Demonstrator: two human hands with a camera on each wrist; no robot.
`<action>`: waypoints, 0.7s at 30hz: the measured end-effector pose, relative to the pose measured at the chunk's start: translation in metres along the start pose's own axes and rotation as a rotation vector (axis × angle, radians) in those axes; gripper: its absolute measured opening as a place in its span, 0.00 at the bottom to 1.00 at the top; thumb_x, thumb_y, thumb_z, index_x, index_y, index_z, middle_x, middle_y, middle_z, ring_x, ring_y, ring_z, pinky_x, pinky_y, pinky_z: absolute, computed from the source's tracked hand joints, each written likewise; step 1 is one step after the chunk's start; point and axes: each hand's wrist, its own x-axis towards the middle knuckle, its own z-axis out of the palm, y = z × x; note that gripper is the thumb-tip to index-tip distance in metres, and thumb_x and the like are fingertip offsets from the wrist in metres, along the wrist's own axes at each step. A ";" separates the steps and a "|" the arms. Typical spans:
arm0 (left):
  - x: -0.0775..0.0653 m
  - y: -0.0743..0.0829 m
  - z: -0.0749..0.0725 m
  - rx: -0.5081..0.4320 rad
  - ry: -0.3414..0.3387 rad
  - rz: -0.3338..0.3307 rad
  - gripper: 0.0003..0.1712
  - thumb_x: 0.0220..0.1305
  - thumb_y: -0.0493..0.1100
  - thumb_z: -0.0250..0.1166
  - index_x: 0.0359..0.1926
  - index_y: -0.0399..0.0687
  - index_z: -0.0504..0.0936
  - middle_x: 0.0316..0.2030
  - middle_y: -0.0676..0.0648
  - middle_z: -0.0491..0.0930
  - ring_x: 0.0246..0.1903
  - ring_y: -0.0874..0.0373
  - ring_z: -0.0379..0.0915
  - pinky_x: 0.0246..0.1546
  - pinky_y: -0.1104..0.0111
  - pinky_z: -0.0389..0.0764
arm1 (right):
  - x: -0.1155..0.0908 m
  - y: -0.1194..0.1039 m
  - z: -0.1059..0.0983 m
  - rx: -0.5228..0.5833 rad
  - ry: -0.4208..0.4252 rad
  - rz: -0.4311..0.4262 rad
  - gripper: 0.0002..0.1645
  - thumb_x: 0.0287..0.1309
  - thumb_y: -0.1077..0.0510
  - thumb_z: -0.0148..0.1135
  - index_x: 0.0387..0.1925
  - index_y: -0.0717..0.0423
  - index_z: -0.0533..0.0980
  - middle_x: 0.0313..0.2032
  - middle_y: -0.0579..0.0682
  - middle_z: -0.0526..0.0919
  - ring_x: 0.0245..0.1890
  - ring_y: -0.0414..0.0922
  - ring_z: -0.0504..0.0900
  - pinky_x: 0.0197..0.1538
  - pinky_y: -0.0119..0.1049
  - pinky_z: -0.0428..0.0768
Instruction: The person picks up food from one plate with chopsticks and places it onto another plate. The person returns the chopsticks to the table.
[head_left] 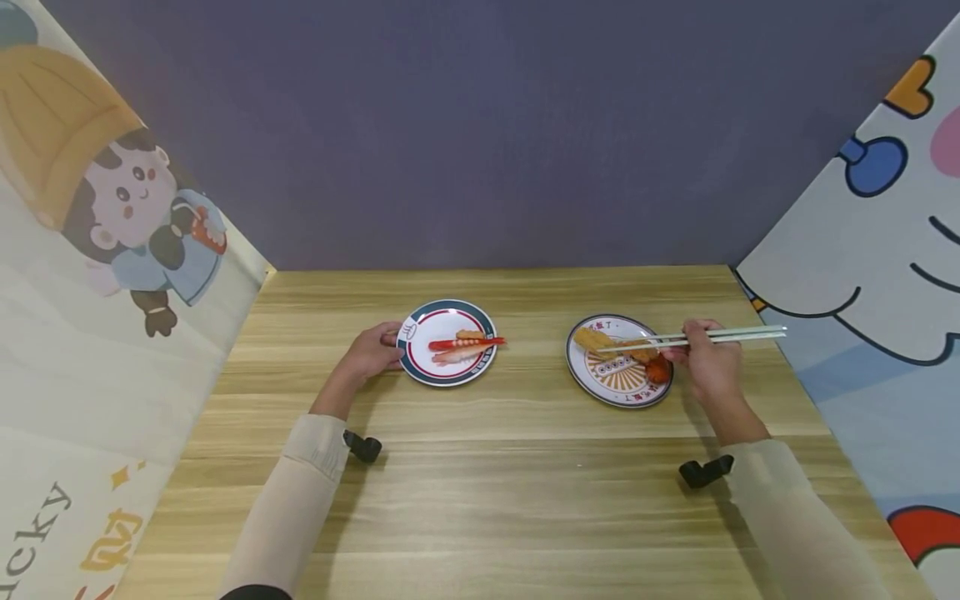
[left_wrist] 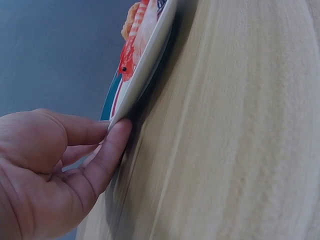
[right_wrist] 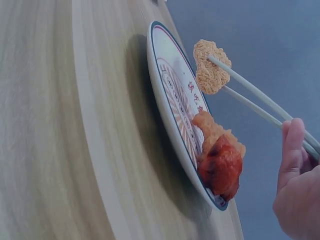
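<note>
On the left, my left hand [head_left: 372, 350] pinches the rim of a green-and-white plate [head_left: 422, 340] between thumb and fingers. The plate carries a red shrimp [head_left: 450, 344], a pale pinkish piece [head_left: 457, 357] and a small fried piece [head_left: 470, 334]. My right hand [head_left: 711, 362] holds a pair of pale chopsticks [head_left: 742, 335] reaching over a second patterned plate [head_left: 596, 379]. In the right wrist view, the chopstick tips are at a golden fried nugget [right_wrist: 210, 67], which appears raised off the plate. Another fried piece [right_wrist: 215, 131] and a glossy red-brown meat piece [right_wrist: 222, 167] lie on that plate.
Both plates stand on a wood-grain table [head_left: 480, 500], with a gap between them. A dark grey-blue panel [head_left: 480, 133] rises behind the table. Printed cartoon sheets flank it on the left [head_left: 67, 333] and right [head_left: 862, 367].
</note>
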 end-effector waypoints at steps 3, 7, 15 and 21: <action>-0.001 0.001 0.000 0.005 -0.001 -0.002 0.35 0.71 0.29 0.58 0.76 0.44 0.64 0.57 0.34 0.72 0.43 0.53 0.79 0.44 0.69 0.90 | 0.000 0.000 0.006 0.010 0.013 0.005 0.07 0.72 0.62 0.56 0.36 0.62 0.74 0.18 0.51 0.83 0.14 0.42 0.84 0.21 0.30 0.86; -0.001 0.001 0.001 0.003 -0.001 0.002 0.35 0.70 0.28 0.58 0.76 0.43 0.64 0.57 0.34 0.73 0.42 0.53 0.79 0.44 0.69 0.90 | 0.001 0.001 0.014 0.039 -0.006 -0.010 0.09 0.72 0.64 0.55 0.32 0.61 0.75 0.19 0.52 0.82 0.13 0.43 0.84 0.20 0.31 0.86; -0.001 0.001 0.002 -0.013 -0.001 0.003 0.36 0.69 0.27 0.59 0.76 0.42 0.63 0.57 0.33 0.73 0.42 0.53 0.79 0.45 0.68 0.90 | 0.003 0.005 0.029 0.029 -0.025 -0.006 0.09 0.72 0.62 0.56 0.35 0.65 0.73 0.19 0.52 0.83 0.13 0.43 0.83 0.19 0.32 0.85; 0.000 0.001 0.002 -0.005 0.004 0.010 0.35 0.69 0.27 0.59 0.75 0.42 0.64 0.57 0.33 0.73 0.42 0.53 0.79 0.44 0.68 0.90 | 0.001 0.008 0.041 0.012 -0.040 -0.014 0.09 0.73 0.60 0.56 0.37 0.64 0.72 0.19 0.51 0.83 0.14 0.42 0.84 0.20 0.31 0.86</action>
